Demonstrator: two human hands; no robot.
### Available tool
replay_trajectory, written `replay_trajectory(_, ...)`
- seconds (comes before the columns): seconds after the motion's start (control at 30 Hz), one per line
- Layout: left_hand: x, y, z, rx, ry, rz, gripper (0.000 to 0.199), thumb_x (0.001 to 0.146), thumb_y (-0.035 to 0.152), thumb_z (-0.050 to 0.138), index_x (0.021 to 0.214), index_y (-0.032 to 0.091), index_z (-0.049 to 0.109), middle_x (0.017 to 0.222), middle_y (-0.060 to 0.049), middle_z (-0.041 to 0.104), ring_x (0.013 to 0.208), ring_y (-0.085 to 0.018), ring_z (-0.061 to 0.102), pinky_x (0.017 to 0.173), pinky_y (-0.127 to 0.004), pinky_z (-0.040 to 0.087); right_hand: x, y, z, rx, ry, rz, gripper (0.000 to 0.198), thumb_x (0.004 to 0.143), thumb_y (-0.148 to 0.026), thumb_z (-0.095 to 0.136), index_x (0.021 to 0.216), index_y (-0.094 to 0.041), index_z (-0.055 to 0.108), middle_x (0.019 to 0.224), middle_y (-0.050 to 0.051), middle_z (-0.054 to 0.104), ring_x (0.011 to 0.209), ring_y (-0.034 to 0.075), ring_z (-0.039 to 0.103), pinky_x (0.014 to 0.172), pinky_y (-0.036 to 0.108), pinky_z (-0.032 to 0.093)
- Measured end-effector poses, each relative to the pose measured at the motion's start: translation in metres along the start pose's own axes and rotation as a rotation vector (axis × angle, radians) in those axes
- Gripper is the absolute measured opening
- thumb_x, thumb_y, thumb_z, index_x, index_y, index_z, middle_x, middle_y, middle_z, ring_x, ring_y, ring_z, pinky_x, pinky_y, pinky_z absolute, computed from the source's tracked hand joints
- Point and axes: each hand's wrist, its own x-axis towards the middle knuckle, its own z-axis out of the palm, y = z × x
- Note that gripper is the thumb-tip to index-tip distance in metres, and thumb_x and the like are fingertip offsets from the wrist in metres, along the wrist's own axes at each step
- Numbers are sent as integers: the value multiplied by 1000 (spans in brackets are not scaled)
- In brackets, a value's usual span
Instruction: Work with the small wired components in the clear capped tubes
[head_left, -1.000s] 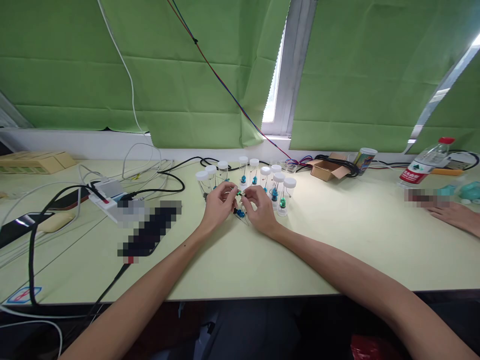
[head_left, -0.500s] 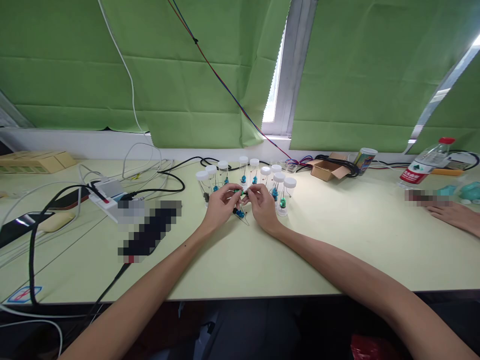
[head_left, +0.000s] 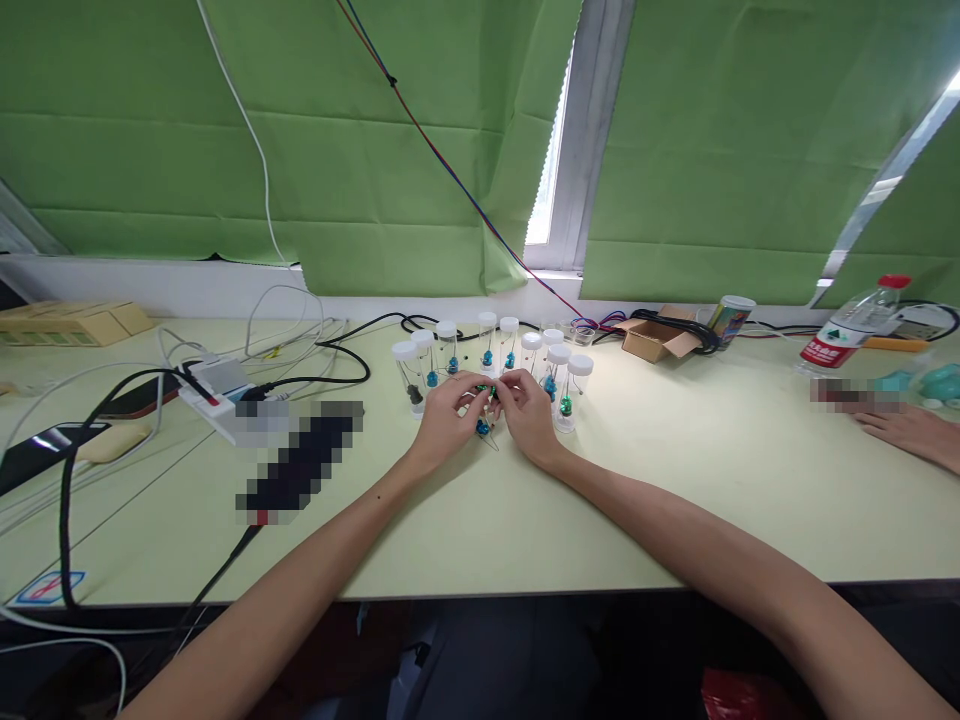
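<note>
My left hand (head_left: pixel 450 418) and my right hand (head_left: pixel 529 412) meet fingertip to fingertip just above the table. Between their pinched fingers is a small green and black piece (head_left: pixel 489 391), mostly covered, its exact kind too small to make out. Below the fingers, a blue piece with thin wire-like ends (head_left: pixel 483 428) lies on the table, partly hidden by my left hand. Several clear vials with white caps stand in an arc around my hands. One vial (head_left: pixel 409 375) on the left contains a dark piece; another vial (head_left: pixel 574 390), beside my right hand, contains a green one.
A power strip (head_left: pixel 217 390) with tangled cables and a pixelated dark object (head_left: pixel 304 460) occupy the left side. Behind the vials to the right are an open cardboard box (head_left: pixel 652 338) and a can (head_left: pixel 731 320). Another person's hand (head_left: pixel 911 430) rests near a water bottle (head_left: pixel 847 330).
My left hand has shifted slightly right, closing the gap to my right hand. It now covers more of the blue piece on the table. My right hand has barely moved.
</note>
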Motion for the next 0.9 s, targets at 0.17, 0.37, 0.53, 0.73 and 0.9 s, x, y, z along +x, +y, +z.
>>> replay_trajectory(0.17,0,-4,-1,82,-9,66,21,92,26,52,101,21,70,101,-8,70,94,-18,64,72,-28,56,0,2,-1,-16,-11,9,23,90,-45,59,86,-24,51,69,-3,58,52,12,60,50,27,51)
replay_trajectory(0.37,0,-2,-1,153,-4,128,21,91,22,51,99,22,70,100,-8,70,93,-18,65,73,-28,56,-1,-2,-1,-27,-25,35,24,89,-46,59,85,-24,50,66,-4,57,50,13,58,48,26,49)
replay_trajectory(0.53,0,1,-1,155,-4,181,19,89,22,55,100,21,70,100,-7,68,90,-16,65,73,-27,58,0,-4,-1,-30,-5,29,25,88,-45,60,81,-23,50,65,-4,55,47,11,56,46,26,48)
replay_trajectory(0.73,0,-2,-2,186,-3,174,16,87,21,57,96,22,71,95,-6,68,79,-14,65,73,-28,57,0,-2,-1,-31,-3,31,26,88,-46,61,79,-24,50,63,-5,55,46,11,55,45,26,47)
replay_trajectory(0.9,1,-5,-1,219,6,171,16,85,20,58,95,22,71,95,-5,68,72,-12,64,74,-28,56,0,2,-1,-21,-16,46,26,88,-46,61,80,-24,50,59,-5,56,46,13,57,45,27,48)
